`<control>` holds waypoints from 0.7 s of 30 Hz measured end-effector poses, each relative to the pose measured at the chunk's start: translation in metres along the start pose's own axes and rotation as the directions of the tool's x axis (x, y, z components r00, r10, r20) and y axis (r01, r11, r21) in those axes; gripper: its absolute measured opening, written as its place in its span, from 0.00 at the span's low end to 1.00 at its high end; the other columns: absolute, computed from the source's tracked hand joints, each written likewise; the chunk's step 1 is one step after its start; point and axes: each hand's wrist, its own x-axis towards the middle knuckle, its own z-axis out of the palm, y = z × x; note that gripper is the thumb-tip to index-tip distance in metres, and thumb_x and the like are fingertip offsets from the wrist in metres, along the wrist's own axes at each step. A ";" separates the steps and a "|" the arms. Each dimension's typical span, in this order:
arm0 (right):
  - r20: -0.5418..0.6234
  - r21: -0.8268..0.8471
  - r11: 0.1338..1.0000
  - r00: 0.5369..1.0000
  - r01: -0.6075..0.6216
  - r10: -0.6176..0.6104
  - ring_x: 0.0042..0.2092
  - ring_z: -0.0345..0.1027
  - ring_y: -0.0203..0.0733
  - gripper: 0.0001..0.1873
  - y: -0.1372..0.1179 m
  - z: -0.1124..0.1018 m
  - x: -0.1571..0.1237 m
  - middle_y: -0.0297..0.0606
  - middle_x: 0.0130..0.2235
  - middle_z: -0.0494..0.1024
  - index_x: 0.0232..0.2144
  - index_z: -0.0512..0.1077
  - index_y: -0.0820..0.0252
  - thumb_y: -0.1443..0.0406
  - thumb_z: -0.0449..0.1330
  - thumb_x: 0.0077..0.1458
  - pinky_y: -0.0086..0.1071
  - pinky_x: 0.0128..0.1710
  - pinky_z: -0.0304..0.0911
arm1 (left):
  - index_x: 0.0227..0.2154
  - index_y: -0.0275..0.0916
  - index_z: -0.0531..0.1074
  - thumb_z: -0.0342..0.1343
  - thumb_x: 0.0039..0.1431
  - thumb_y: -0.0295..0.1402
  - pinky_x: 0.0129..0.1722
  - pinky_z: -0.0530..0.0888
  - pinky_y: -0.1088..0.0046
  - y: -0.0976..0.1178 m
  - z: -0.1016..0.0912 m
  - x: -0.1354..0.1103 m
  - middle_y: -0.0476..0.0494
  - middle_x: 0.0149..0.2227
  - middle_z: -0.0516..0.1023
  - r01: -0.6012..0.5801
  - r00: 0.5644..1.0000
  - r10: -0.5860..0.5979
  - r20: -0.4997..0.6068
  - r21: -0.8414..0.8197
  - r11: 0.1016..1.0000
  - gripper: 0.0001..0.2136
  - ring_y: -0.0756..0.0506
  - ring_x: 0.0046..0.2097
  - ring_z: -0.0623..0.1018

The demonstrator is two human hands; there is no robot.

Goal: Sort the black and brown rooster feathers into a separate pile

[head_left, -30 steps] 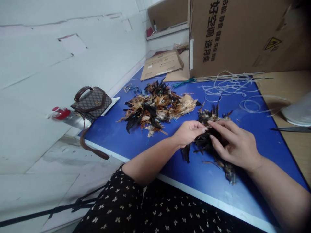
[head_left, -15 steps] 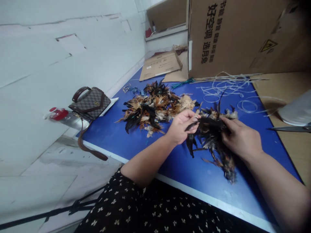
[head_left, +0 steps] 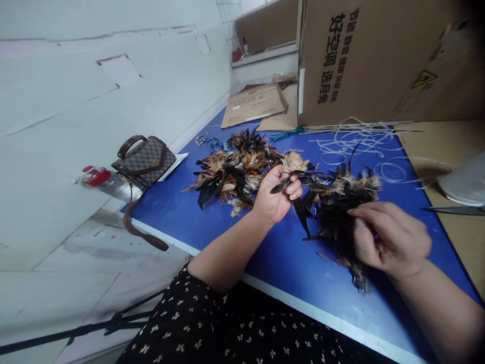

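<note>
Pulling apart, left hand (head_left: 278, 194) and right hand (head_left: 390, 237) stretch dark feathers (head_left: 333, 207).

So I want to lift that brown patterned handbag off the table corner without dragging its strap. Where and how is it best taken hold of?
Probably by the curved brown top handle of the handbag, reaching down from above: it arches clear of the body with an open gap beneath for fingers. The long strap hangs over the edge of the blue table, so lift straight up.

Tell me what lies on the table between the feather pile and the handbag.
In the head view, nothing: only bare blue table top separates the feather pile from the handbag.
</note>
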 end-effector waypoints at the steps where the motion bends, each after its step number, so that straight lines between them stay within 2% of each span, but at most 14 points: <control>1: 0.094 0.132 0.985 0.991 -0.112 0.100 0.35 0.81 0.45 0.07 -0.005 0.004 0.000 0.42 0.40 0.85 0.45 0.82 0.54 0.65 0.63 0.69 0.38 0.35 0.75 | 0.36 0.41 0.70 0.69 0.61 0.30 0.28 0.61 0.75 -0.001 0.001 -0.001 0.51 0.32 0.69 -0.003 1.000 0.002 0.013 0.036 0.999 0.11 0.54 0.27 0.63; 2: 0.194 0.238 0.937 0.958 -0.254 0.211 0.37 0.81 0.46 0.09 -0.010 0.010 -0.001 0.43 0.40 0.85 0.45 0.82 0.54 0.63 0.60 0.74 0.40 0.36 0.76 | 0.36 0.42 0.70 0.72 0.60 0.34 0.28 0.62 0.74 -0.004 0.001 -0.003 0.51 0.31 0.68 0.000 1.000 -0.002 0.027 0.079 0.997 0.14 0.54 0.27 0.63; 4: 0.357 0.362 0.778 0.847 -0.514 0.394 0.41 0.82 0.50 0.18 -0.014 0.020 -0.002 0.45 0.43 0.85 0.46 0.83 0.54 0.55 0.56 0.80 0.42 0.41 0.78 | 0.36 0.42 0.70 0.77 0.56 0.43 0.29 0.64 0.72 -0.010 0.002 -0.009 0.51 0.31 0.69 0.005 0.997 -0.018 0.071 0.173 0.985 0.20 0.53 0.27 0.64; 6: 0.460 0.450 0.595 0.744 -0.666 0.485 0.45 0.82 0.53 0.25 -0.012 0.027 -0.004 0.45 0.46 0.86 0.45 0.84 0.53 0.47 0.53 0.81 0.45 0.45 0.79 | 0.36 0.42 0.72 0.79 0.52 0.52 0.29 0.66 0.70 -0.018 0.003 -0.016 0.49 0.34 0.72 -0.002 0.987 -0.041 0.157 0.266 0.964 0.25 0.53 0.27 0.66; 9: 0.539 0.583 0.312 0.645 -0.750 0.542 0.50 0.82 0.57 0.26 -0.007 0.029 -0.005 0.45 0.46 0.86 0.43 0.83 0.52 0.41 0.58 0.77 0.47 0.49 0.81 | 0.36 0.40 0.75 0.75 0.56 0.58 0.33 0.71 0.67 -0.029 0.003 -0.025 0.43 0.40 0.77 -0.057 0.953 -0.084 0.291 0.444 0.894 0.26 0.51 0.31 0.72; 11: 0.537 0.636 0.187 0.604 -0.748 0.589 0.51 0.83 0.57 0.22 -0.006 0.028 -0.003 0.43 0.46 0.86 0.43 0.83 0.52 0.42 0.67 0.71 0.49 0.52 0.81 | 0.35 0.40 0.78 0.71 0.61 0.59 0.43 0.76 0.64 -0.035 0.003 -0.029 0.40 0.40 0.79 -0.134 0.930 -0.089 0.358 0.555 0.821 0.25 0.47 0.38 0.77; 13: 0.494 0.674 0.138 0.582 -0.725 0.646 0.51 0.83 0.55 0.19 -0.007 0.028 -0.002 0.41 0.47 0.86 0.43 0.83 0.52 0.45 0.74 0.66 0.49 0.56 0.80 | 0.34 0.40 0.79 0.68 0.64 0.59 0.53 0.76 0.62 -0.040 0.002 -0.032 0.39 0.39 0.80 -0.205 0.913 -0.079 0.401 0.616 0.760 0.24 0.45 0.44 0.79; 14: 0.466 0.693 0.128 0.576 -0.709 0.672 0.52 0.83 0.54 0.19 -0.007 0.029 -0.001 0.40 0.47 0.87 0.43 0.83 0.52 0.46 0.76 0.64 0.49 0.57 0.80 | 0.34 0.40 0.78 0.67 0.65 0.59 0.54 0.76 0.62 -0.043 0.001 -0.032 0.39 0.38 0.80 -0.218 0.909 -0.081 0.409 0.633 0.743 0.24 0.45 0.44 0.79; 16: 0.425 0.717 0.118 0.565 -0.687 0.707 0.51 0.83 0.53 0.19 -0.007 0.030 -0.001 0.40 0.47 0.87 0.42 0.83 0.52 0.47 0.78 0.62 0.48 0.56 0.81 | 0.36 0.40 0.77 0.67 0.66 0.59 0.47 0.77 0.65 -0.049 -0.002 -0.033 0.42 0.35 0.79 -0.173 0.913 -0.127 0.387 0.650 0.740 0.24 0.47 0.39 0.79; 18: 0.408 0.723 0.110 0.550 -0.682 0.729 0.49 0.83 0.53 0.20 -0.007 0.030 -0.002 0.40 0.48 0.86 0.43 0.83 0.52 0.46 0.78 0.62 0.46 0.50 0.82 | 0.39 0.40 0.74 0.67 0.66 0.59 0.36 0.76 0.68 -0.054 -0.005 -0.033 0.47 0.30 0.77 -0.056 0.923 -0.203 0.327 0.637 0.769 0.24 0.49 0.31 0.76; 21: 0.396 0.697 0.126 0.525 -0.706 0.753 0.41 0.81 0.49 0.19 -0.005 0.026 -0.001 0.38 0.42 0.84 0.43 0.83 0.50 0.45 0.76 0.65 0.42 0.41 0.81 | 0.42 0.40 0.71 0.67 0.65 0.60 0.28 0.73 0.72 -0.058 -0.007 -0.029 0.51 0.27 0.77 0.097 0.957 -0.230 0.177 0.552 0.828 0.26 0.51 0.24 0.74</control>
